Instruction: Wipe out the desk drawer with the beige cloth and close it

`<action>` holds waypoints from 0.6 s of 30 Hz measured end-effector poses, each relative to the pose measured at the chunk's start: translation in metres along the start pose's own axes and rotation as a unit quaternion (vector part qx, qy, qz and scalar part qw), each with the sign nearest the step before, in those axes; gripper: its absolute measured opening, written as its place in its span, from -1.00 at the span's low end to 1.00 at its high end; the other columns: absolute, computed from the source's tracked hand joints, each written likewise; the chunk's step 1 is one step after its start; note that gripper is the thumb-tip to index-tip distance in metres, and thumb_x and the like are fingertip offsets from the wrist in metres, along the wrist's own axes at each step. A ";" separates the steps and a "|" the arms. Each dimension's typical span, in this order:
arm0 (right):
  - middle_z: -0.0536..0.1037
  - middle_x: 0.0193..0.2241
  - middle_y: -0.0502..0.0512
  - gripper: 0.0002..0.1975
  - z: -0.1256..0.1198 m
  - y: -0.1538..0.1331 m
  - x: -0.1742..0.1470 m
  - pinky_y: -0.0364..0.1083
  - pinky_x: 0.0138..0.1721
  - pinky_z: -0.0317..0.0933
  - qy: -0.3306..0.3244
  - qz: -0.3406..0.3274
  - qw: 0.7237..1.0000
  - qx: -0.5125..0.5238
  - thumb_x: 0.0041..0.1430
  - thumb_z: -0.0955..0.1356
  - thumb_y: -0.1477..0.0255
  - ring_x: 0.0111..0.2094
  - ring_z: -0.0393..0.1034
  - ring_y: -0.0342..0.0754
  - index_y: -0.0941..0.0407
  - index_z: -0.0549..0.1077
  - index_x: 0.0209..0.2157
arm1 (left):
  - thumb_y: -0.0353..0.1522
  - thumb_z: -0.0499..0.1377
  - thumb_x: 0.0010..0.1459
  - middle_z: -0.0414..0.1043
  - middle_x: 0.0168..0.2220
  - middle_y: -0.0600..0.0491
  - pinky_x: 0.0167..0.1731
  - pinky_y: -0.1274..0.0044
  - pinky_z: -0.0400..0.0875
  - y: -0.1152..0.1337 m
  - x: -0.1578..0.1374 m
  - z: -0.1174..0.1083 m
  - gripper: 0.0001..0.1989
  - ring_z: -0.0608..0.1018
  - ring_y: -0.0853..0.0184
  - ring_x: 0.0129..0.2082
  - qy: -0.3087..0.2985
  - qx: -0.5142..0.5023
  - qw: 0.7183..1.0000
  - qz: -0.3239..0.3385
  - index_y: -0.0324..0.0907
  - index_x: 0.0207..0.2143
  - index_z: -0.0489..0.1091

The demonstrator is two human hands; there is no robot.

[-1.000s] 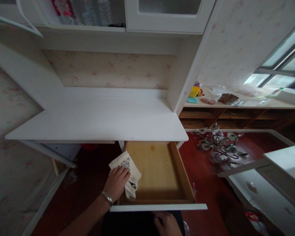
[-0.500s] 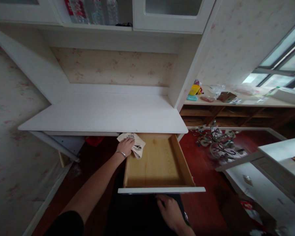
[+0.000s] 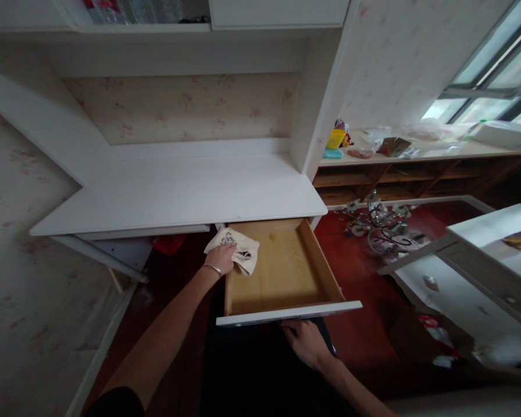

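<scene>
My left hand [image 3: 224, 258] lies palm down on a cream cloth [image 3: 238, 252] with a dark print, fingers curled over it and pressing it against the left wall of the open drawer [image 3: 286, 272], at the back corner close under the desk edge. A thin bracelet [image 3: 212, 268] circles that wrist. The cloth drapes over the drawer's left side, part of it hanging into the box and part outside to the left. The drawer is a pale wooden box with a white front panel [image 3: 289, 313], pulled well out from under the white desk top [image 3: 178, 194]; its wooden floor is bare apart from the cloth.

My right hand [image 3: 306, 343] sits just below the drawer's front panel, fingers reaching up to the underside of the panel; I cannot tell whether they grip it or only touch it, since the panel hides the fingertips.

To the right of the drawer, on the red floor, lies a tangle of metal and glass lamp parts [image 3: 380, 223]. Farther right of the drawer, behind that pile, a low wooden shelf [image 3: 417, 174] carries a yellow container [image 3: 335, 139] and loose bags, and a white cabinet piece [image 3: 481, 272] stands at the far right.
</scene>
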State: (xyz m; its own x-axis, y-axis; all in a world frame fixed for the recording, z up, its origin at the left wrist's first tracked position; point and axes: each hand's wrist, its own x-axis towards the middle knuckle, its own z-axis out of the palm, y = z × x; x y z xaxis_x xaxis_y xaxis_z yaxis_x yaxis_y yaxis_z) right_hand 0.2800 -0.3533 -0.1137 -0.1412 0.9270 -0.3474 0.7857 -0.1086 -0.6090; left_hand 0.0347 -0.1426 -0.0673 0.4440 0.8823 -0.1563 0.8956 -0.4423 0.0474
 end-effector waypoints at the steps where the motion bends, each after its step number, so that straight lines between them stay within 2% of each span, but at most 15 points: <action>1: 0.59 -0.24 -0.01 -0.67 0.000 0.001 0.000 -0.15 -0.11 0.15 0.000 -0.002 1.000 -0.002 0.17 0.17 0.45 -0.13 0.43 -0.05 -0.01 0.56 -0.28 | -0.47 0.02 0.02 0.40 0.00 -0.07 -0.11 0.42 0.33 0.005 -0.011 0.001 -0.56 0.46 0.23 -0.07 -0.005 0.001 1.000 -0.003 -0.15 -0.01 0.33; 5: 0.58 -0.20 0.00 -0.66 0.001 0.002 0.001 -0.14 -0.08 0.13 -0.005 0.001 1.000 -0.011 0.17 0.17 0.44 -0.12 0.42 -0.04 0.00 0.54 -0.22 | -0.42 0.01 0.04 0.48 -0.17 -0.08 -0.22 0.39 0.34 0.024 -0.054 0.001 -0.64 0.51 0.19 -0.19 -0.038 -0.003 0.999 0.009 -0.14 -0.09 0.37; 9: 0.57 -0.18 0.01 -0.66 -0.001 0.001 0.002 -0.14 -0.05 0.12 -0.018 0.005 1.000 -0.015 0.20 0.16 0.40 -0.08 0.40 -0.03 0.00 0.55 -0.22 | -0.29 0.00 0.08 0.51 -0.25 -0.07 -0.31 0.40 0.34 0.033 -0.082 -0.005 -0.71 0.53 0.16 -0.27 -0.117 -0.015 0.992 0.034 -0.10 -0.19 0.41; 13: 0.56 -0.15 0.00 -0.65 0.000 0.002 0.002 -0.13 -0.05 0.12 -0.020 0.008 0.999 -0.024 0.21 0.16 0.38 -0.07 0.40 -0.03 -0.01 0.53 -0.16 | -0.26 0.02 0.05 0.52 -0.27 -0.02 -0.31 0.44 0.34 0.039 -0.091 -0.014 -0.73 0.54 0.19 -0.29 -0.165 -0.040 0.982 0.087 -0.10 -0.23 0.42; 18: 0.56 -0.15 0.02 -0.65 0.002 0.006 0.004 -0.13 -0.05 0.14 -0.017 0.012 1.000 -0.021 0.23 0.16 0.36 -0.08 0.41 -0.03 0.01 0.52 -0.13 | -0.32 0.01 0.05 0.52 -0.24 0.00 -0.24 0.46 0.34 0.065 -0.082 -0.022 -0.76 0.54 0.21 -0.24 -0.169 -0.071 0.973 0.137 -0.11 -0.27 0.42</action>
State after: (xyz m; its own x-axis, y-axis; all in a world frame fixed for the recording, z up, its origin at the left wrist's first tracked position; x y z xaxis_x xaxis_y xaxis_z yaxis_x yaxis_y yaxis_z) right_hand 0.2827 -0.3512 -0.1198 -0.1407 0.9117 -0.3861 0.8142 -0.1153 -0.5690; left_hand 0.0572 -0.2405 -0.0292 0.6544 0.6194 -0.4338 0.7498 -0.6059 0.2659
